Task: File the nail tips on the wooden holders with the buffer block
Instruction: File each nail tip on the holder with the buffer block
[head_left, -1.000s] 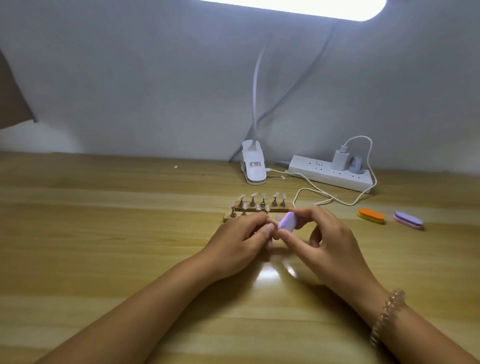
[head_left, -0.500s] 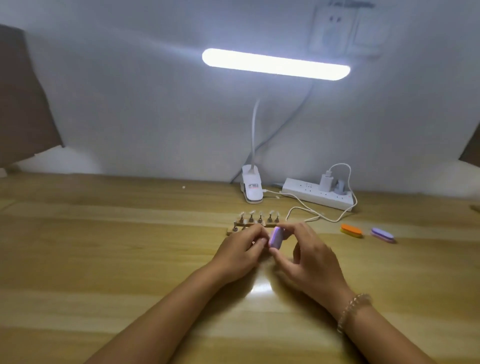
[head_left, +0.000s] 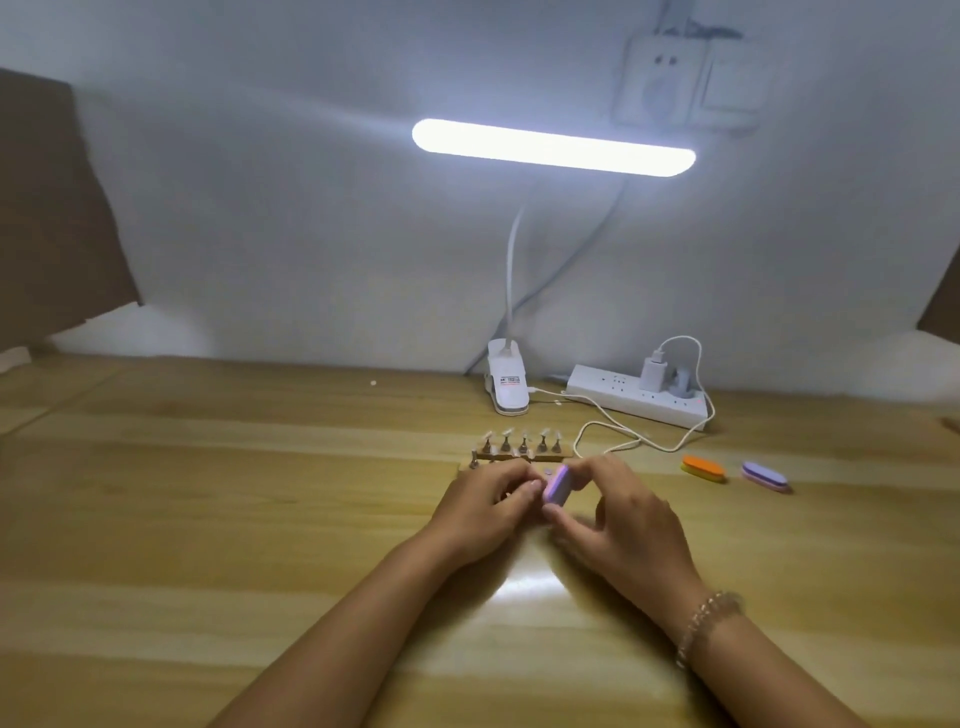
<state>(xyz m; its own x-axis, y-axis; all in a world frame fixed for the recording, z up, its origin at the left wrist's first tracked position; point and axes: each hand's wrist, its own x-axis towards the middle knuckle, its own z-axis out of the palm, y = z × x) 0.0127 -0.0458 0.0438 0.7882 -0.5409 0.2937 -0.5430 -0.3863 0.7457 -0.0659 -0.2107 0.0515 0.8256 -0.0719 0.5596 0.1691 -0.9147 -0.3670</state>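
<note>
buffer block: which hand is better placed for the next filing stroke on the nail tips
Right. The right hand already pinches the purple buffer block, held right at the wooden holders. The left hand lies over the near one, and what it grips is hidden.

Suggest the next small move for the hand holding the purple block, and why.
Probably a short stroke of the buffer block across the tip held at the left hand. The right hand pinches the block on edge right against those fingers, by the wooden holders; the tip itself is hidden, so contact is unconfirmed.
</note>
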